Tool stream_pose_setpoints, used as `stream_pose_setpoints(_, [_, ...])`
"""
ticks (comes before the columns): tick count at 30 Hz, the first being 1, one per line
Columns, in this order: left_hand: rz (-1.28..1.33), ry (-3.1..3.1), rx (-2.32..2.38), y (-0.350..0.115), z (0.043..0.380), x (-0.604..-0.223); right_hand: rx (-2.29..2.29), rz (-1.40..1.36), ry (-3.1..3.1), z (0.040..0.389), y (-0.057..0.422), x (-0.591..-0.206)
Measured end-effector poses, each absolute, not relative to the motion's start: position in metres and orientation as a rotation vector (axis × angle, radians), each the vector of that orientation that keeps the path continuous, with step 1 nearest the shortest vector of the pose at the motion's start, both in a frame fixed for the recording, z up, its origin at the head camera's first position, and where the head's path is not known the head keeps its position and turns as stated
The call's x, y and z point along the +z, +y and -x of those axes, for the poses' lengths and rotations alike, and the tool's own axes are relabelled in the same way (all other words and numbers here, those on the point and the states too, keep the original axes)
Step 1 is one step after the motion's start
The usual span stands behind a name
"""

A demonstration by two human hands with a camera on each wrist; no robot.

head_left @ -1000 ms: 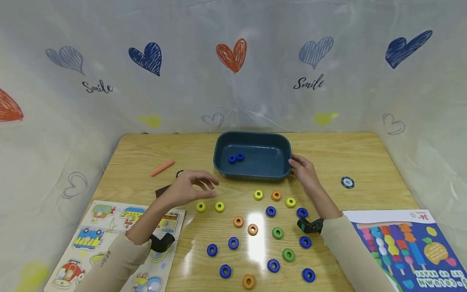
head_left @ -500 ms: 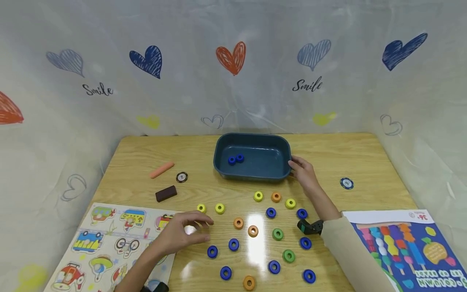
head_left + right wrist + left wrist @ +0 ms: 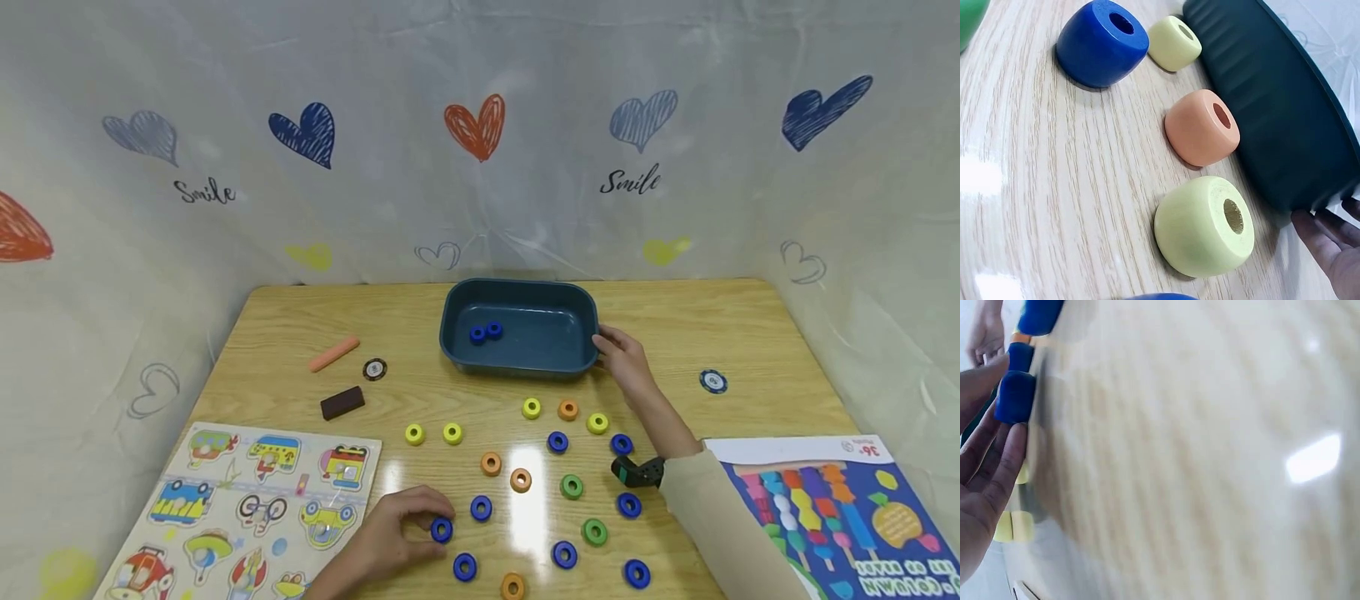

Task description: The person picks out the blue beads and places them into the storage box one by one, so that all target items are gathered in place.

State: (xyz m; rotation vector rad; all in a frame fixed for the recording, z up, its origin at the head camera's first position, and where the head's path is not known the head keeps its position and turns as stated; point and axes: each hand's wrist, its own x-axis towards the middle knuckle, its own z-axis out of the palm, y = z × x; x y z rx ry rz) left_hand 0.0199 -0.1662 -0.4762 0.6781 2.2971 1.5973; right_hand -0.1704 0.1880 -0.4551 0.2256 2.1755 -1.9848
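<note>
Near the front of the table, my left hand (image 3: 401, 533) has its thumb and fingers round a blue wooden bead (image 3: 442, 530). The left wrist view shows that blue bead (image 3: 1016, 397) between thumb and fingertips, low at the tabletop. My right hand (image 3: 626, 358) holds the right end of a dark teal plastic bin (image 3: 517, 368); in the right wrist view its fingertips (image 3: 1311, 234) touch the lower outer wall. Two blue beads (image 3: 486, 332) lie inside the bin, on its left side. Between hands and bin are loose yellow beads (image 3: 452, 433), orange beads (image 3: 521, 480), green beads (image 3: 595, 532) and blue ones.
A wooden picture puzzle board (image 3: 255, 500) lies at the left, a printed box or booklet (image 3: 847, 517) at the right. Further back are an orange stick (image 3: 333, 354), a dark brown block (image 3: 342, 403) and two poker chips (image 3: 713, 382). A patterned curtain (image 3: 480, 200) closes the back.
My left hand has come back from beside the bin toward the front of the table and closed round a blue bead. My right hand stays on the bin.
</note>
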Motion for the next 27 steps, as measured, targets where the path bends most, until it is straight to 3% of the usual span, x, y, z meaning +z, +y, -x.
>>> stream_pose_setpoints(16, [-0.73,2.357,1.566,-0.165,-0.021,-0.476,-2.014,-0.215,2.185,0.173,0.188,-0.455])
stream_pose_setpoints(27, [-0.712,2.27,1.669,-0.158,0.024,-0.422,-2.005,-0.243,2.179,0.171,0.188,-0.457])
